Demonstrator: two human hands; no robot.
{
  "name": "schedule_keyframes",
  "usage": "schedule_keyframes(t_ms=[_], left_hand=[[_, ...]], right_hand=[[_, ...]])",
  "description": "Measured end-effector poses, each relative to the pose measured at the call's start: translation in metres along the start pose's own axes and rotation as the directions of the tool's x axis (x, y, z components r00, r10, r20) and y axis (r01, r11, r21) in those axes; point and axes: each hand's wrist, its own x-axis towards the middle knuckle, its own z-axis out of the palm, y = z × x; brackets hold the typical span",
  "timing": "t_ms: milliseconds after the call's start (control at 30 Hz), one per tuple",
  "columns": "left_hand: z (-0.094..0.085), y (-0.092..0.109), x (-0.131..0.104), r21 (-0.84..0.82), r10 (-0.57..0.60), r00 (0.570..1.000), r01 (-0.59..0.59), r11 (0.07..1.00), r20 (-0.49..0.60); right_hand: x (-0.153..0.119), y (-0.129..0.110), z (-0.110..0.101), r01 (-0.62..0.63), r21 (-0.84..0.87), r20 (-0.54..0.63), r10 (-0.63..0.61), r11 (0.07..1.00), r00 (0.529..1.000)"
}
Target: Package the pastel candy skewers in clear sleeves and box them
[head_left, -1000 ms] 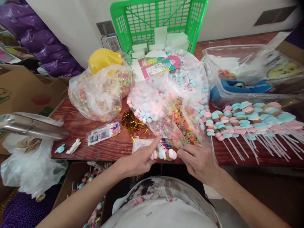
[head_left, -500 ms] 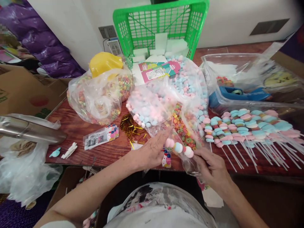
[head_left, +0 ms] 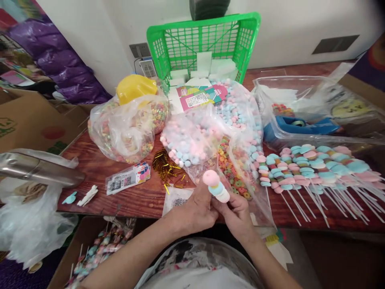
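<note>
Near the table's front edge I hold a marshmallow skewer (head_left: pixel 218 192), pink at its tip, with a yellow-orange ring, blue and white pieces below. My left hand (head_left: pixel 192 208) is closed beside it, thumb against the candy. The fingers of my right hand (head_left: pixel 239 214) close round its lower end; the stick itself is hidden. Just beyond lie an open bag of fruit-coloured ring candies (head_left: pixel 236 172) and a clear bag of pink and blue marshmallows (head_left: pixel 188 140). Finished-looking marshmallow skewers (head_left: pixel 313 164) lie in a pile on the right, white sticks toward me.
A green basket (head_left: pixel 204 24) stands at the back. To its left is a candy bag (head_left: pixel 120 132) with a yellow scoop (head_left: pixel 135 87). A clear bin (head_left: pixel 300 138), labels (head_left: pixel 128 178), gold ties (head_left: pixel 167 164) and a steel flask (head_left: pixel 42 170) surround the work area. Below left sits a box of skewers (head_left: pixel 99 249).
The skewer has swung from lying sideways to pointing up toward the camera. My right hand has moved left, close to my left hand. The view has shifted slightly.
</note>
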Motion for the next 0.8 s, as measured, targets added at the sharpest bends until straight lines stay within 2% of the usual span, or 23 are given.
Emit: schedule_keyframes(t_ms=[100,167,233,300,367,533,667,800], left_hand=[[-0.013,0.002,-0.013,0.08,-0.106,0.994,0.104,0.991,0.023],[-0.02,0.004,-0.023,0.165,-0.099,0.995,0.099,0.981,-0.007],[-0.024,0.007,-0.03,0.276,-0.052,0.997,0.063,0.959,-0.049],[-0.025,0.012,-0.033,0.39,-0.029,0.996,0.059,0.919,-0.083],[-0.025,0.017,-0.033,0.478,-0.052,0.994,0.094,0.873,-0.099],[-0.024,0.021,-0.036,0.566,-0.113,0.989,0.146,0.811,-0.094],[-0.024,0.01,-0.045,0.553,-0.044,0.993,0.097,0.828,-0.108],[-0.021,-0.015,-0.05,0.588,0.06,0.987,0.04,0.808,-0.149]], right_hand=[[-0.001,0.012,-0.007,0.014,0.064,-0.139,-0.005,0.998,0.99],[-0.003,0.018,-0.011,0.025,0.132,-0.246,0.008,0.991,0.969],[-0.003,0.021,-0.012,0.044,0.139,-0.299,0.0,0.989,0.954],[-0.004,0.02,-0.009,0.053,0.12,-0.304,-0.014,0.991,0.953],[-0.005,0.018,-0.005,0.056,0.077,-0.301,-0.03,0.995,0.953],[-0.009,0.017,0.002,0.069,-0.072,-0.313,-0.088,0.995,0.946],[-0.012,0.023,0.004,0.066,-0.102,-0.315,-0.095,0.993,0.944],[-0.012,0.031,0.007,0.044,-0.005,-0.316,-0.043,0.999,0.948]])
